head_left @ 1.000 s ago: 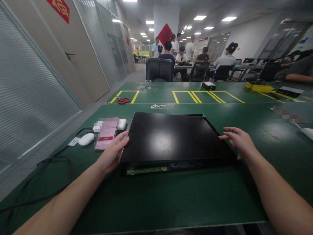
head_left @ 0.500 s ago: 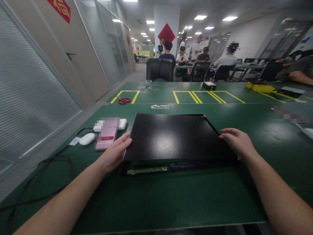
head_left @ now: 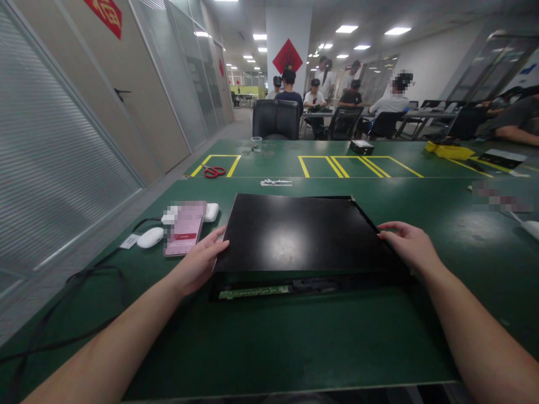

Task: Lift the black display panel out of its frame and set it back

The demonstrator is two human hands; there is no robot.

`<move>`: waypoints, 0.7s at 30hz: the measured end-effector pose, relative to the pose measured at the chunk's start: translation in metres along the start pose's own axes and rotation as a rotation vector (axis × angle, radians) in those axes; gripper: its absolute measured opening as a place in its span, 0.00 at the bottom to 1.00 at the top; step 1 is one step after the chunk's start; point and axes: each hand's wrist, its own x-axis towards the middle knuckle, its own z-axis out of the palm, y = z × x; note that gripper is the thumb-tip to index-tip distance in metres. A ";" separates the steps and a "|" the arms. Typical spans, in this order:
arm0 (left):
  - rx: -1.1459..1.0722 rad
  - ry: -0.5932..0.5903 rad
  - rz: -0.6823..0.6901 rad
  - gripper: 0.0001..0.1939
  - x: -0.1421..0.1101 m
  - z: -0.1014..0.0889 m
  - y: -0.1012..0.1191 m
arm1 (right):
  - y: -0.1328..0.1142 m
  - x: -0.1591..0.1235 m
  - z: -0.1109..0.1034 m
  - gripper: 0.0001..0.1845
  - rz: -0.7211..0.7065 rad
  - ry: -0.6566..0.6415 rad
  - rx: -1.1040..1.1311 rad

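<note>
Blk display panel (head_left: pixel 290 235) lies btwn both hands, long axis L-R, over blk frame (head_left: pixel 357 286); L hand (head_left: pixel 201 259) pinching panel's L edge, R hand (head_left: pixel 410 245) by R edge, can't tell if pinching.

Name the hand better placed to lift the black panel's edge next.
Probably the left hand: its thumb overlaps the left edge of the black panel. The right hand meets the right side, where the black frame shows beyond the panel; its grip is unclear.

Glossy black panel (head_left: pixel 295 234) (slightly askew) over black frame (head_left: pixel 315 287) with green circuit board (head_left: pixel 254 292)
</note>
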 end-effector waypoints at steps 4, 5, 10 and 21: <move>-0.019 -0.028 0.057 0.39 0.000 0.002 -0.003 | 0.002 0.001 0.000 0.16 -0.029 -0.004 -0.027; -0.024 -0.029 0.069 0.38 0.000 0.003 -0.004 | 0.001 0.001 0.000 0.16 -0.036 -0.005 -0.032; -0.027 -0.043 0.085 0.37 0.000 0.006 -0.004 | -0.005 -0.002 -0.001 0.17 -0.014 -0.018 -0.030; 0.001 -0.089 0.082 0.41 -0.001 0.003 -0.005 | -0.003 -0.002 -0.001 0.16 -0.015 -0.042 -0.034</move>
